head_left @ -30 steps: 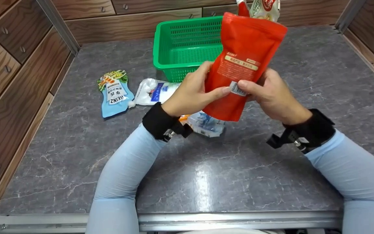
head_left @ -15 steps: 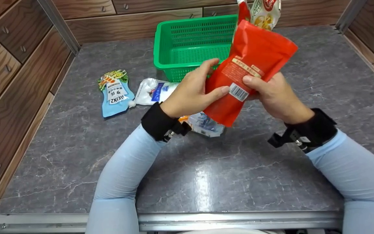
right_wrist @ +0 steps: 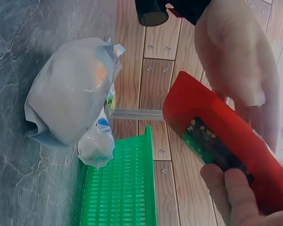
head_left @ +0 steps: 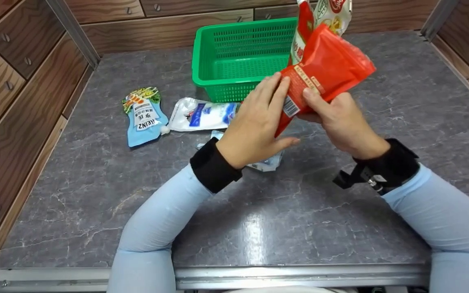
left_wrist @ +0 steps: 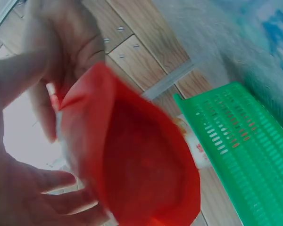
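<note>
A red stand-up pouch with a barcode on its back is tilted above the table in the head view. My right hand grips its right side, thumb on the printed back and fingers behind. In the right wrist view, those fingers lie against a dark picture on the pouch's front. My left hand lies along the lower left of the pouch with straight fingers, its thumb held away. The left hand covers part of the pouch's bottom end. The pouch's wide red base shows in the left wrist view.
A green basket stands behind the hands. Right of it are a red-and-white bag and a white bag with a red logo. Left lie a blue Heinz pouch and a white packet; a clear-blue packet is partly under the left hand.
The pouch has tipped further to the right. My left hand has let go of its thumb grip and turned over, straight fingers now on the pouch. The right hand keeps its grip.
</note>
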`<control>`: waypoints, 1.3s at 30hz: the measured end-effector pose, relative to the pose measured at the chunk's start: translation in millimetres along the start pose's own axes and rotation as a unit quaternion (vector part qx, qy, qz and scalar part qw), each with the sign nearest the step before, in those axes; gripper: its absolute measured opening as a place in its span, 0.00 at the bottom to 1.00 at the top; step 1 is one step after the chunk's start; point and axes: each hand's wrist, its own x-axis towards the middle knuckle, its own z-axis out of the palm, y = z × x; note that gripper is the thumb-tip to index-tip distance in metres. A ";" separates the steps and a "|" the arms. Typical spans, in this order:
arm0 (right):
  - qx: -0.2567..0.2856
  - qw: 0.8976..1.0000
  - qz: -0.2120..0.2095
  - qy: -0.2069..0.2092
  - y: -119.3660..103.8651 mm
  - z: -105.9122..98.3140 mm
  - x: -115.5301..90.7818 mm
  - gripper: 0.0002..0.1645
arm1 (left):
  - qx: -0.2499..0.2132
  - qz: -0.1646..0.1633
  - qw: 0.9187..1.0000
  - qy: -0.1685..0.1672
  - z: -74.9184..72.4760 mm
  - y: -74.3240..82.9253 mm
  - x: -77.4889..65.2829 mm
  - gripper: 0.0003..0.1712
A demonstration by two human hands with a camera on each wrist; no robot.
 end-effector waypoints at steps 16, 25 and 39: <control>-0.062 0.992 -0.016 -0.107 -1.3 1.0 -5.3 0.29 | -0.033 -0.023 0.998 0.050 6.1 -11.9 3.2 0.46; -0.092 0.991 -0.018 -0.095 -3.8 0.5 -5.3 0.26 | -0.104 -0.017 0.993 0.051 2.7 -20.3 5.2 0.49; -0.088 0.995 -0.024 -0.045 -8.6 -4.9 -4.2 0.23 | -0.293 0.015 0.954 0.056 -9.8 -19.6 6.9 0.48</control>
